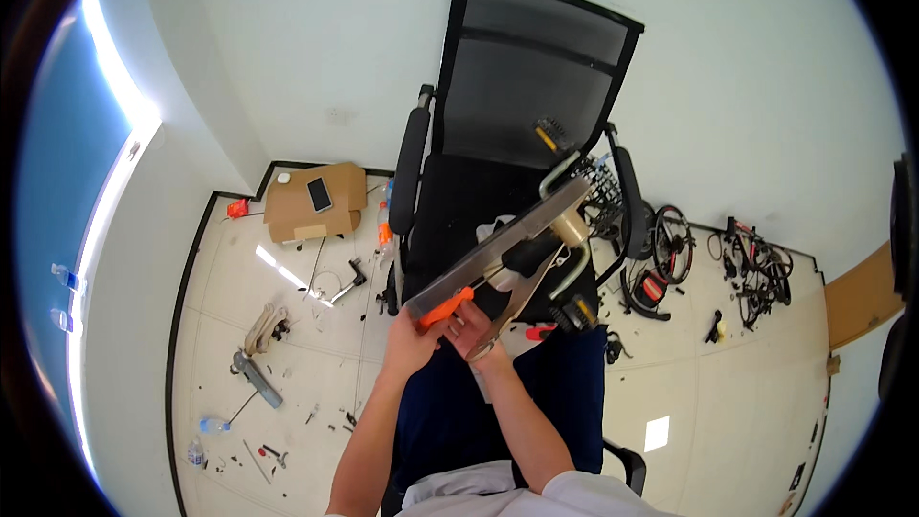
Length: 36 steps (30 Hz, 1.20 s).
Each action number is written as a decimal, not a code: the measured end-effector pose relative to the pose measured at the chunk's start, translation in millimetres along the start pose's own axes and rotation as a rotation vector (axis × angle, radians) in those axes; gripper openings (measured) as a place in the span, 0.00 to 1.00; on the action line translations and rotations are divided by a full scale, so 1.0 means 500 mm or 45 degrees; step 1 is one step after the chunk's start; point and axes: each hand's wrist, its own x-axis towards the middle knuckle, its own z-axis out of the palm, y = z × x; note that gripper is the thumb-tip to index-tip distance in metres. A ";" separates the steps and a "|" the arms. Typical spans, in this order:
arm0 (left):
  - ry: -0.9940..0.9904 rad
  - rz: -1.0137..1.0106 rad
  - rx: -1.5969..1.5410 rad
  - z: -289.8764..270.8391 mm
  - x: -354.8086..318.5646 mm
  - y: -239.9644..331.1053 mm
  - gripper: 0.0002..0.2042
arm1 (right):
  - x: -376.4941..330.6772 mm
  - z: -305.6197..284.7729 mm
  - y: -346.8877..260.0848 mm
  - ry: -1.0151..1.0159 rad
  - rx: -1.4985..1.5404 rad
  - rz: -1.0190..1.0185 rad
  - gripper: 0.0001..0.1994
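Observation:
A bicycle frame section (498, 249) slants across my lap and the chair seat, with a long flat grey bar and a second, tapered arm. At its far end are a beige tube (571, 228), bent cranks and two black pedals (574, 313). My left hand (414, 343) is closed around an orange handle (445, 309) at the near end of the grey bar; the handle's working end is hidden. My right hand (469, 330) is curled between the two arms, gripping the tapered arm's end, its fingertips close to the orange handle.
A black mesh chair (536, 77) stands before me. On the left floor are flattened cardboard (297, 220) with a phone (320, 194), bottles (214, 425), a grey metal part (258, 378) and scattered small tools. Bicycle wheels (672, 244) and parts (761, 273) lie to the right.

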 end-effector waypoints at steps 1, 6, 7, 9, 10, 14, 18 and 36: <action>-0.006 0.027 -0.016 -0.001 -0.002 -0.002 0.16 | 0.003 0.001 -0.001 0.007 0.001 -0.008 0.16; -0.029 0.033 -0.022 0.001 0.010 0.014 0.15 | 0.005 0.004 -0.004 -0.041 0.018 -0.039 0.18; -0.021 0.036 0.025 0.000 0.009 0.011 0.14 | 0.008 0.019 -0.009 -0.090 0.016 -0.048 0.18; -0.015 0.040 0.123 0.002 -0.001 -0.005 0.13 | -0.008 0.029 -0.008 -0.056 -0.020 -0.027 0.15; -0.051 0.040 0.150 0.001 0.000 -0.020 0.12 | -0.006 0.021 -0.008 -0.072 -0.026 -0.027 0.15; -0.126 0.003 0.105 0.003 0.000 -0.011 0.15 | 0.004 -0.011 0.003 -0.050 -0.005 -0.033 0.17; -0.254 -0.355 -0.265 0.000 0.000 -0.004 0.17 | 0.015 -0.028 0.005 -0.088 0.026 -0.049 0.12; -0.027 0.121 0.056 0.013 -0.011 -0.007 0.12 | -0.002 -0.024 0.002 -0.111 0.089 -0.039 0.16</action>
